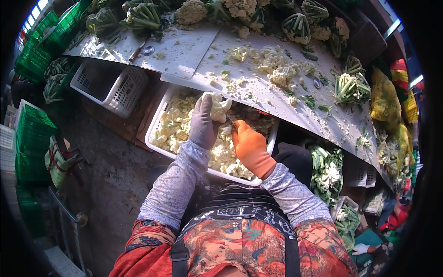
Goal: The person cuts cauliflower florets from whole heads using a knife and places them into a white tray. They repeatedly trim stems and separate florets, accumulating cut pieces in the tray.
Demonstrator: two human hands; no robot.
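Note:
My left hand (201, 126), in a grey glove, grips a trimmed cauliflower piece (220, 108) with its pale stem side showing. In an orange glove, my right hand (251, 147) is closed around a small knife (229, 119); its handle is mostly hidden by the fingers. The short dark blade points at the lower edge of the piece, and whether it is cutting in cannot be told. Both hands are above a white plastic crate (149, 136) full of cut cauliflower florets (173, 128). The crate's far side runs under the table edge.
Cauliflower crumbs and leaf scraps litter the pale worktable (193, 45). Another knife (137, 52) lies near its left edge. Leafy cauliflower heads (142, 17) line the back. A white crate (114, 86) stands left, green crates (33, 138) farther left. A co-worker's gloved hand (361, 249) shows lower right.

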